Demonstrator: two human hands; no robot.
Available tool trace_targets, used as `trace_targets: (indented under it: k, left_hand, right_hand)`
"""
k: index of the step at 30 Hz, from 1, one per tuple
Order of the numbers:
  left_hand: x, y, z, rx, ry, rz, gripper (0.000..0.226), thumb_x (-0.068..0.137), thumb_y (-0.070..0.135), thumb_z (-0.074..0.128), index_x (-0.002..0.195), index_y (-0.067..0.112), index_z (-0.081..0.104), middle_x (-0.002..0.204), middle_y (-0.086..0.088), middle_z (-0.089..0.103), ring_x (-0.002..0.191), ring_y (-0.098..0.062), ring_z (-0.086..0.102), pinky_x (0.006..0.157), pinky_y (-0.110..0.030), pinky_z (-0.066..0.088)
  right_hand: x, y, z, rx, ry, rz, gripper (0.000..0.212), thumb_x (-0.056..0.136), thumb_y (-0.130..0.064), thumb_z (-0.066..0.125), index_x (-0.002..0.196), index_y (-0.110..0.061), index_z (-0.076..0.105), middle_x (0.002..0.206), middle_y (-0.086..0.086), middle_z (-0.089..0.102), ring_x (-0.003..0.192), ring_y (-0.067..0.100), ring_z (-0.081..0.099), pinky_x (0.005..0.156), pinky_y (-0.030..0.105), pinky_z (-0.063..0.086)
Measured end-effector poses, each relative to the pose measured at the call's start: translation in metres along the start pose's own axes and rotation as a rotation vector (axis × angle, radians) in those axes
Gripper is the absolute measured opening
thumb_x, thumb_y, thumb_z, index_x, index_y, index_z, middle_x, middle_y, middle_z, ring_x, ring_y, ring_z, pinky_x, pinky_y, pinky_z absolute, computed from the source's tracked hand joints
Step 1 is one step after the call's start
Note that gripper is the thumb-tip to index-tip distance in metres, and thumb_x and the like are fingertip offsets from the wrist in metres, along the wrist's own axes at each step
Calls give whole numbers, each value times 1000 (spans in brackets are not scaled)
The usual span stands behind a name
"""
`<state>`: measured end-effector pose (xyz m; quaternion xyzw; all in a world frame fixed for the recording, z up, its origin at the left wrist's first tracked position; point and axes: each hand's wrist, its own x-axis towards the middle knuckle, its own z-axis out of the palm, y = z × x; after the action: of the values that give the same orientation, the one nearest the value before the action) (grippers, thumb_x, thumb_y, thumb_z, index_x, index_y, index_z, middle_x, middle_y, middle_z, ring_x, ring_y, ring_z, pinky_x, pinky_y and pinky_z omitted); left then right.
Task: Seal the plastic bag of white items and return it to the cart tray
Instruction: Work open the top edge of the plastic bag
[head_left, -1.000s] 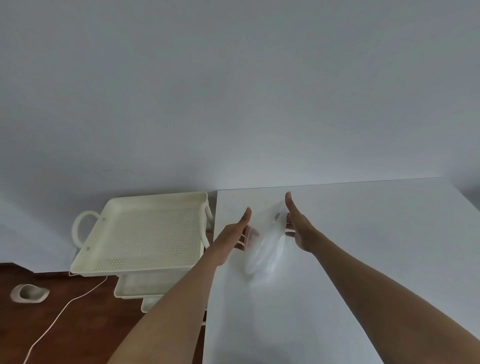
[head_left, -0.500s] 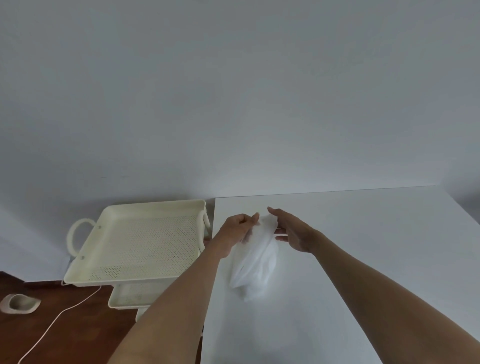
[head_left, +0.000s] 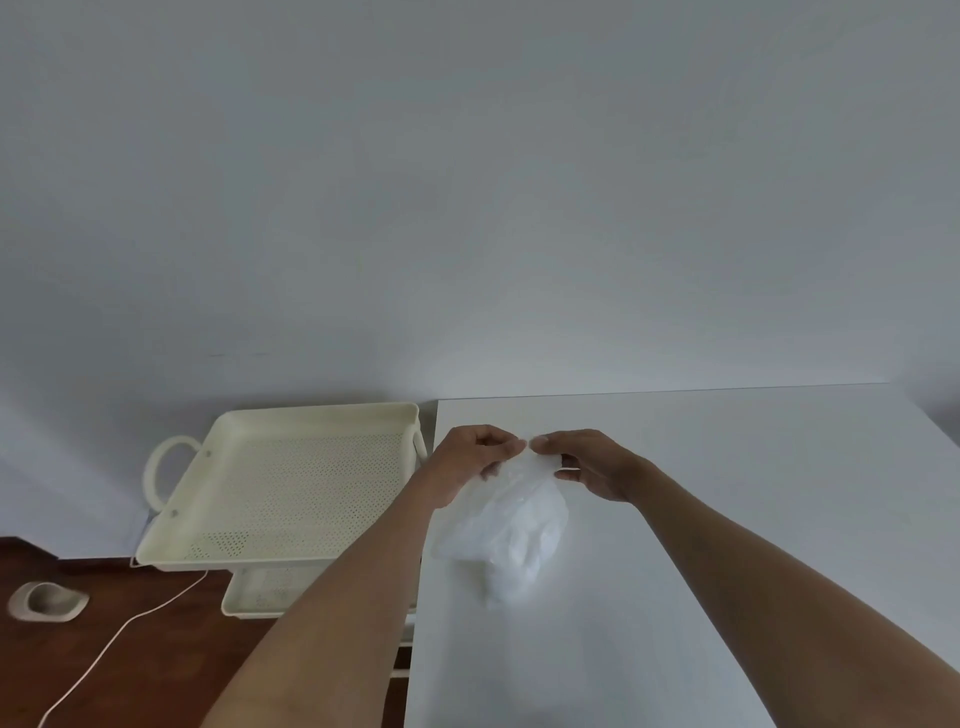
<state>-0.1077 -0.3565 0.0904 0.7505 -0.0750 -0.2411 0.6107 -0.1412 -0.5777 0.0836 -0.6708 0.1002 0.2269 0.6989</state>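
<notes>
Sealing is the step: left hand (head_left: 470, 460) and right hand (head_left: 589, 462) pinch the bag (head_left: 511, 530) mouth on the table (head_left: 727, 519). Next, I judge, press along it, then lift it left into the cart tray (head_left: 291, 415).

Translucent plastic bag (head_left: 511, 525) of white items, top pinched, beside empty cart tray (head_left: 291, 483)

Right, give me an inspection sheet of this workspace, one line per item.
Surface: white table, bare apart from the bag.
Job's things: plastic bag resting on the table, top pinched; cart tray empty, left of the table.
Clutter: nothing seen on the table.
Grippers: left hand and right hand both pinch the bag's top edge.
Cables: white cord on the floor.
Surroundings: plain wall, wooden floor, small pale object on it.
</notes>
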Motion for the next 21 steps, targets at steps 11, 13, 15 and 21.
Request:
trace_targets:
  k: [11,13,15,21]
  left_hand:
    - [11,5,-2,162,115,49,14,73,30,89,76,23,77,55,10,55,54,-4,51,59,-19,44]
    - [13,7,-1,194,134,66,13,74,29,88,76,21,77,52,11,51,50,-3,48,58,-21,45]
    - [15,9,0,212,151,87,13,77,27,86,74,21,75,49,12,48,47,-2,47,56,-21,45]
    - [19,11,-3,210,244,100,15,83,23,81,84,12,72,64,5,53,62,-11,50,63,-26,47]
  right_hand:
    - [4,-5,4,-115,148,-223,25,77,-17,89,89,0,76,88,18,74,72,21,50,55,23,36]
    - [6,-7,5,-128,158,-232,29,77,-18,90,90,3,74,74,8,67,60,15,42,49,20,33]
    - [7,-9,5,-152,170,-234,33,77,-20,90,92,5,73,66,1,62,55,11,42,48,18,32]
    - [3,-13,-7,-135,39,-70,36,87,-32,82,106,-3,76,103,9,80,86,15,73,75,25,54]
